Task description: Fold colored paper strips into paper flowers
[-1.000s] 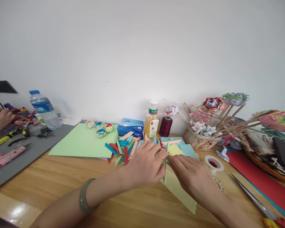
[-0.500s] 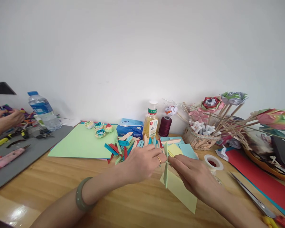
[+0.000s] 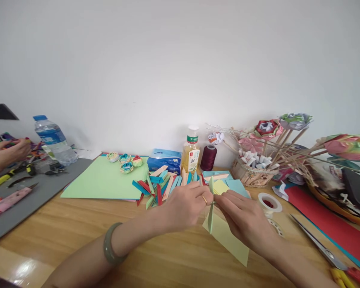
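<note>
My left hand [image 3: 184, 206], with a gold ring and a green bangle on its wrist, and my right hand [image 3: 246, 220] meet over the wooden table [image 3: 78, 232]. Both pinch a folded light-green paper piece [image 3: 226, 236], its narrow waist held between the fingertips of the two hands. The paper's upper point rises between the hands and its wide lower part fans toward me. Just behind my left hand lies a pile of folded coloured paper strips [image 3: 159, 186].
A light-green sheet [image 3: 105, 182] with small paper flowers [image 3: 126, 162], a tissue pack [image 3: 165, 159], an oil bottle [image 3: 191, 154] and a thread spool [image 3: 209, 158] stand behind. Tape roll [image 3: 269, 204], scissors [image 3: 321, 250], red paper [image 3: 327, 226] and paper flowers on sticks [image 3: 288, 136] lie right. Another person's hand [image 3: 6, 154] and a water bottle [image 3: 52, 140] are at left.
My hands kept their pinch on the green paper and shifted slightly; the paper's wide part turned a little. The other person's hand at left rose and moved right.
</note>
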`<state>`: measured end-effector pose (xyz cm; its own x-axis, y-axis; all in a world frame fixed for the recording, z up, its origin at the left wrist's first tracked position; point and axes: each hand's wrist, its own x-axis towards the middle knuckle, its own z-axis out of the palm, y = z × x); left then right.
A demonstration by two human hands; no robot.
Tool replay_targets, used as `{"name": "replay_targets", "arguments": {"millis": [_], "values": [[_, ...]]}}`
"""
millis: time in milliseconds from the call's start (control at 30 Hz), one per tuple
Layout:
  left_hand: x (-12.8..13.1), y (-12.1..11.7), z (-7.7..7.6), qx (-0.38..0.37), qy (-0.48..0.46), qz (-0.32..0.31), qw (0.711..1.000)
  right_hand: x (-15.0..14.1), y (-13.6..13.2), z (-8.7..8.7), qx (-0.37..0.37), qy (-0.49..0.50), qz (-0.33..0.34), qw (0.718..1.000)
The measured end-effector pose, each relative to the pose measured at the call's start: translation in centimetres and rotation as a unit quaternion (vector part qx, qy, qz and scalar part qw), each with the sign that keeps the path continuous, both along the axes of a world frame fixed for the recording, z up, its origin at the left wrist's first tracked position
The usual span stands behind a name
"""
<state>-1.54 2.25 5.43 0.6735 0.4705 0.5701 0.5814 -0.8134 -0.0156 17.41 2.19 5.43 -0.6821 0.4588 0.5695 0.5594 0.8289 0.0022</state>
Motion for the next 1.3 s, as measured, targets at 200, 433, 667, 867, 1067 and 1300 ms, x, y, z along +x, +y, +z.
{"name": "replay_targets", "arguments": {"millis": [200,433,667,867,1067,1300], "values": [[-0.2,0.3,0.1,-0.002,-0.022,0.015,1.0,-0.3,0.3,-0.3,0.002,-0.005,-0.026,1.0],[-1.4,1.9,-0.3,-0.116,-0.106,0.064,0.986,0.5,1.8,-1.0,-0.083,0.003,-0.081,0.993],[-1.9,2.5,-0.4,-0.113,-0.115,0.001,0.987,1.1,1.6,-0.7,-0.06,0.018,-0.051,0.997],[-1.8,2.1,0.5,-0.224,-0.153,0.028,0.962,0.8,1.4,0.0,-0.096,0.02,-0.045,0.994],[-1.9,2.4,0.5,-0.494,-0.257,0.009,0.83,0.7,1.4,1.0,-0.24,0.064,-0.068,0.966],[-1.6,3.2,-0.2,-0.512,-0.3,0.038,0.804,0.7,1.4,2.0,-0.352,0.136,-0.088,0.922]]}}
